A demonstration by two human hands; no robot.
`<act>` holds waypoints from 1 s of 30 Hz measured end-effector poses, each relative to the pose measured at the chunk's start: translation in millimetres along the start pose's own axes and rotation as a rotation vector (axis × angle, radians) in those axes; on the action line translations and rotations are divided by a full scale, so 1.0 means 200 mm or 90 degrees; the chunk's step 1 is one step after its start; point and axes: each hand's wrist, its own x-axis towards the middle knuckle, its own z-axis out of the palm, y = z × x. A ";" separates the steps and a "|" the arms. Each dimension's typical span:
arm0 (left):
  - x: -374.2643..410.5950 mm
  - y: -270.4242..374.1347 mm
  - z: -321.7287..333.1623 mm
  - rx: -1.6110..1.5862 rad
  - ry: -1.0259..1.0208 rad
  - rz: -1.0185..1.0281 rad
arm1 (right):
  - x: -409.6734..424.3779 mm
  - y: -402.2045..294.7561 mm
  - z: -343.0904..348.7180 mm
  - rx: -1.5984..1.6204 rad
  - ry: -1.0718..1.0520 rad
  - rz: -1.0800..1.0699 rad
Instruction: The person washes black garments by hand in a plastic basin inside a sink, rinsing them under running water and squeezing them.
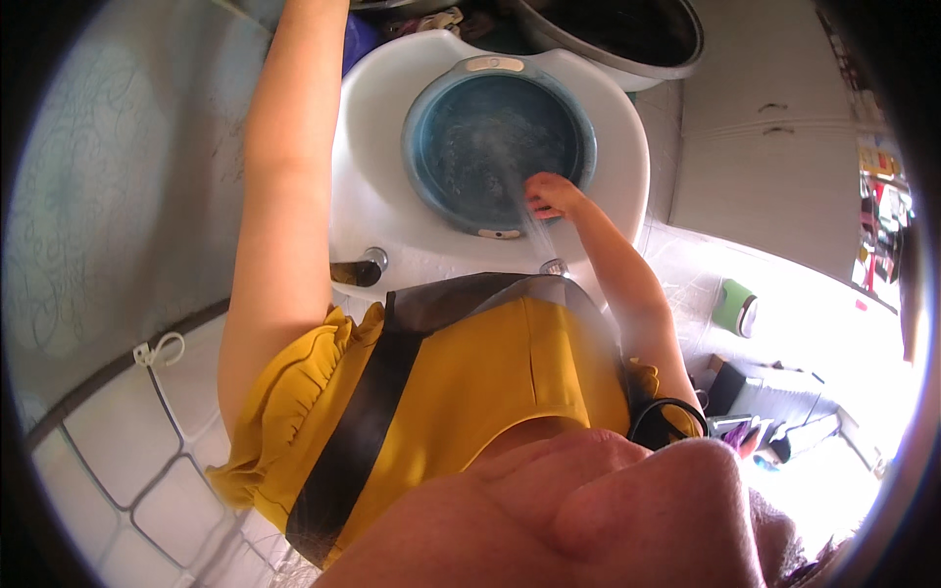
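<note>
A round blue-grey plastic basin point(498, 151) with water in it stands inside a larger white basin point(625, 154). A spray of water point(540, 234) runs into it from a chrome spout point(555, 267) at the near edge. My right hand point(550, 196) is over the near right part of the blue basin's rim, its fingers curled beside the spray; whether they grip anything is hidden. My left arm point(287, 147) stretches up past the left side of the white basin, and the left hand is out of view. A shiny metal fitting point(360, 272) sits at the near left edge.
Beyond the white basin is a large round tub point(684, 37) with a dark inside. A blue object point(359, 44) and cloth point(434, 23) lie behind it. White cabinets point(764, 176) stand at the right, with a green container point(731, 309) nearby. A patterned panel point(132, 184) is at the left.
</note>
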 end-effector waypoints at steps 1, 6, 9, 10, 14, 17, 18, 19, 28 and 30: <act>0.02 -0.04 0.02 0.055 0.070 -0.114 | -0.01 0.03 0.00 -0.033 0.005 -0.008; -0.17 -0.53 -0.30 0.433 0.066 -0.222 | -0.12 -0.09 -0.03 -0.333 0.040 -0.140; -0.52 -0.81 -0.24 0.461 -0.016 -0.167 | -0.20 -0.18 -0.16 -0.509 0.081 -0.329; -0.64 -0.86 -0.20 0.513 -0.063 -0.138 | -0.26 -0.27 -0.21 -0.505 0.056 -0.340; -1.00 -1.08 -0.27 0.908 -0.255 -0.001 | -0.46 -0.68 -0.43 -0.366 0.015 -0.368; -1.07 -1.15 -0.32 0.943 -0.267 0.118 | -0.48 -0.93 -0.59 -0.314 0.156 -0.450; -1.00 -1.08 -0.30 0.954 -0.241 0.205 | -0.43 -0.98 -0.64 -0.349 0.247 -0.487; -0.92 -0.98 -0.22 0.961 -0.213 0.285 | -0.37 -1.02 -0.69 -0.383 0.335 -0.518; 0.23 -0.60 -0.51 1.458 0.038 0.424 | 0.35 -1.27 -0.88 -0.773 0.422 -0.208; 0.35 -0.66 -0.57 1.496 0.049 0.384 | 0.43 -1.25 -0.89 -0.713 0.452 -0.169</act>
